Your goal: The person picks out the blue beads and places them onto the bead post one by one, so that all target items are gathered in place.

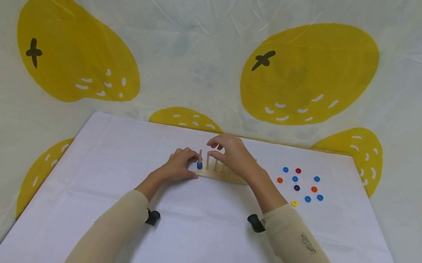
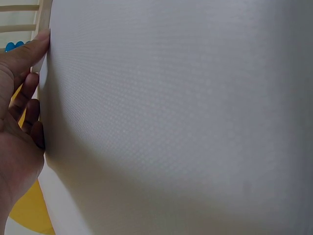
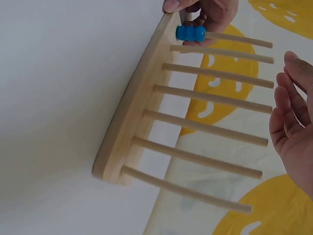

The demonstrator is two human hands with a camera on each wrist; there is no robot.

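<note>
A wooden peg board [image 1: 224, 177] with a row of upright pegs stands near the table's far edge. Three blue rings [image 3: 190, 33] are stacked at the foot of its leftmost peg; the other pegs in the right wrist view are bare. My left hand [image 1: 179, 164] grips the board's left end, thumb [image 2: 41, 40] along the front edge and fingers behind. Above the pegs on the left side hovers my right hand [image 1: 234, 155], its fingers loosely bent and apart from the thumb. No ring shows between them in the right wrist view [image 3: 296, 112].
Loose rings lie scattered on the white table [image 1: 191, 249] to the right of the board: several blue, a red ring [image 1: 298, 170], two orange, a dark purple ring [image 1: 296, 187] and a yellow ring [image 1: 294, 203]. A fruit-patterned cloth [image 1: 190, 53] hangs behind the table.
</note>
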